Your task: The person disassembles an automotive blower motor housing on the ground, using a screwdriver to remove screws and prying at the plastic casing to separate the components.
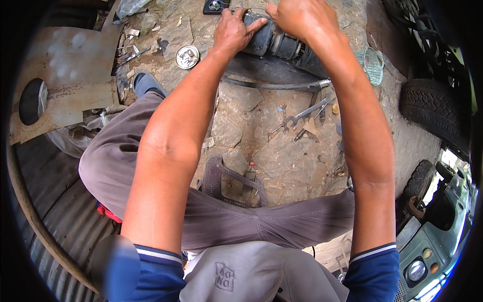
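A black cylindrical machine part [257, 41] with a ribbed metal middle lies at the top of the view, on a dark sheet-like piece [271, 70]. Its far side is partly hidden by my hands. My left hand [232, 34] grips its left end, thumb stretched across the top and fingers over the far edge. Over the part's upper right, my right hand [304, 19] is closed in a fist; whatever its fingers hold is hidden. A thin wire curves between the two hands. Beside my left wrist stands a round tin [187, 57] with small metal pieces inside.
A black hose [271, 85] curves in front of the part. Wrenches [308, 111] and small tools lie on the stony ground. A green mesh basket [371, 65] and a tyre [432, 108] are at right, a rusty metal sheet [65, 65] at left. A plastic stool frame [214, 176] sits near my legs.
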Tool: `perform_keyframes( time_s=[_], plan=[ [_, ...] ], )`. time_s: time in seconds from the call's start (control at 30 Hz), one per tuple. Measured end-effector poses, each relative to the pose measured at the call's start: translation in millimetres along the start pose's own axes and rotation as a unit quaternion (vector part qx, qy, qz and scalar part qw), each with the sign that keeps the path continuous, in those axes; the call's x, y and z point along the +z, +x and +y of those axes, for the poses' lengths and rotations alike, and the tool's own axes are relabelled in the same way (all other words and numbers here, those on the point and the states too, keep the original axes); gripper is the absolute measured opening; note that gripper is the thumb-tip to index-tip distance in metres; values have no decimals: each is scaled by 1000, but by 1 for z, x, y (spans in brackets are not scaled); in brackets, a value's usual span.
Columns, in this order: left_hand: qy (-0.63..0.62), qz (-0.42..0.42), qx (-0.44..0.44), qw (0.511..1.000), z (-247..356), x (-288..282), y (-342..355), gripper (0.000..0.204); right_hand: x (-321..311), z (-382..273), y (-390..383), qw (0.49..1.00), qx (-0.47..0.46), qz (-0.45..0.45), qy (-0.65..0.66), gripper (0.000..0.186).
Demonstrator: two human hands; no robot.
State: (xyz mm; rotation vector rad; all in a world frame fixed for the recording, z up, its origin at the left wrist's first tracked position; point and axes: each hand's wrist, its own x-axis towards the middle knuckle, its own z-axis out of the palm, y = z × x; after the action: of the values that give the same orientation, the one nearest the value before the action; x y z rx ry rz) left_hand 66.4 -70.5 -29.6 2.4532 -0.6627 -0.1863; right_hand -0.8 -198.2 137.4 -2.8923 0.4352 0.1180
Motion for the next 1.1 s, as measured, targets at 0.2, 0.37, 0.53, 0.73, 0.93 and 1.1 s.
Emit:
perform_keyframes(
  time_s=[0.2, 0.37, 0.53, 0.73, 0.93, 1.1],
  plan=[
    [0, 12, 13, 1000, -3, 1, -2, 80, -26, 2, 8, 989, -67, -130, 18, 34],
    [-7, 14, 14, 1000, -7, 2, -3, 81, -29, -16, 18, 972, -8, -197, -125, 29],
    [-5, 6, 15, 1000, 0, 1, 0, 80, -22, 6, 26, 968, -109, -216, -68, 26],
    [-19, 8, 38, 999, -13, 3, -1, 82, -15, -9, 25, 964, -75, -208, -146, 41],
    [-13, 9, 9, 1000, 0, 0, -2, 82, -31, 16, 26, 965, -123, -231, -13, 47],
    [-21, 19, 15, 999, -4, 0, -3, 83, -29, -15, 26, 950, -77, -252, -169, 49]
  ],
)
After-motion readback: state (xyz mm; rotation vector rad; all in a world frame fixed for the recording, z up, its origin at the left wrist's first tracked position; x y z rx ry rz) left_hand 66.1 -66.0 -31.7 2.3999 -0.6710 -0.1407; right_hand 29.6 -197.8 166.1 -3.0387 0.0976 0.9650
